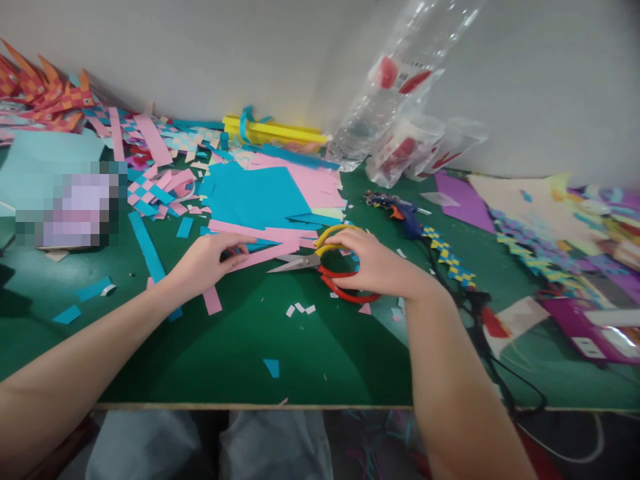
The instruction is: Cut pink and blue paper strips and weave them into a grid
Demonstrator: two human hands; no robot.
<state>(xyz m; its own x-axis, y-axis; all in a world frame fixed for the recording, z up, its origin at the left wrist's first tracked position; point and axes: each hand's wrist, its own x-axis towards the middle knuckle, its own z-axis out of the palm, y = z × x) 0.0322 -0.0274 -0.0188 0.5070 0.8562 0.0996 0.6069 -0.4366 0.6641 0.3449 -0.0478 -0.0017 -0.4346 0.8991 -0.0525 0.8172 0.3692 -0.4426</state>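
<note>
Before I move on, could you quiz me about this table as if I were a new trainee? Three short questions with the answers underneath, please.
1. Which hand holds the scissors?

2. True or false: the clear bottle is to the left of the blue sheets.

3. Pick one. The paper strip between the left hand and the scissors is:
A yellow
B pink
C purple

Key:
1. The right hand.
2. False; the clear bottle is to the right of the blue sheets.
3. B, pink.
</note>
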